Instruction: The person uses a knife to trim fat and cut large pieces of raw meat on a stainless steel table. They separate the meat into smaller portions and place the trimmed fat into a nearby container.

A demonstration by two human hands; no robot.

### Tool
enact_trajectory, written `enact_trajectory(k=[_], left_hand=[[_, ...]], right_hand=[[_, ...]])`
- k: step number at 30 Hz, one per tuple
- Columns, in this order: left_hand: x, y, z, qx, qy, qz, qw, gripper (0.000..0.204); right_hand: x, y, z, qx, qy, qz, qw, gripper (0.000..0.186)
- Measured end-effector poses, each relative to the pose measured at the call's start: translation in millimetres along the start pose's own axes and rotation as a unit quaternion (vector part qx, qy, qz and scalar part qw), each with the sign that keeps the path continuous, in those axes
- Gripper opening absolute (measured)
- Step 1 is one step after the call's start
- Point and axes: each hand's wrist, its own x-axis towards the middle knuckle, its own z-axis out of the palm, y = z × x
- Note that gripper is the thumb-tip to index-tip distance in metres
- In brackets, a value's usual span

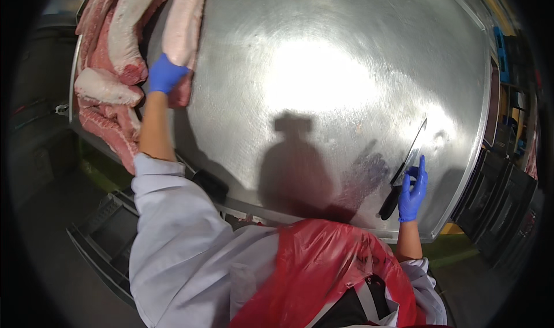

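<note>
1. While the person leans over the steel table point(323, 56), the left hand point(165, 74), in a blue glove, is closed on the near end of a long pale slab of meat point(184, 19) at the table's far left corner.
2. That slab lies against a pile of other meat cuts point(109, 68), red and fat-white, stacked along the left edge; some hang past it.
3. The right hand point(413, 194), also gloved in blue, holds a knife point(404, 169) near the right edge, fingers loosely curled on the dark handle, forefinger raised, blade pointing away over the tabletop.
4. The slab looks heavy, soft and limp, so it would likely sag if lifted by one end.
5. Its fatty surface seems slick, and a wet glove may slide on it.
6. A full-palm hold around the thick end, as now, seems the surest purchase; dragging it across the smooth steel probably beats lifting.
</note>
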Motion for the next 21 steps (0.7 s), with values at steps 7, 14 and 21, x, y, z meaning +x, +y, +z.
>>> enact_trajectory(k=[7,14,21], left_hand=[[-189,180,22,-0.129,-0.072,0.026,0.989,0.076],[-274,344,-27,0.021,-0.135,0.241,0.961,0.074],[-354,430,-111,0.06,0.035,0.31,0.948,0.052]], right_hand=[[-15,-35,11,0.129,-0.139,-0.058,0.98,0.053],[-56,-95,-28,0.172,-0.299,-0.241,0.907,0.037],[-65,-94,-139,0.109,-0.377,-0.301,0.869,0.021]])
